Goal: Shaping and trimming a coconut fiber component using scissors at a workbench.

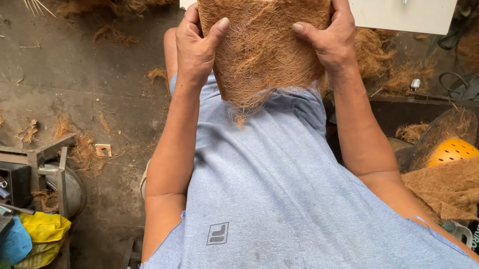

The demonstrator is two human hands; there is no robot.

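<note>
Both hands clamp coir mat (263,37) between them: left hand (195,50), right hand (331,34), each grip closed on edge.

- Left hand (195,50) is raised in front of the torso, its fingers wrapped round behind a sheet of coir matting (266,34) and its thumb pressed flat across the front.
- Right hand (333,37) mirrors it on the other edge, thumb forward and pointing inward.
- Both forearms are bare and run up from bent elbows, roughly parallel, wrists straight.
</note>
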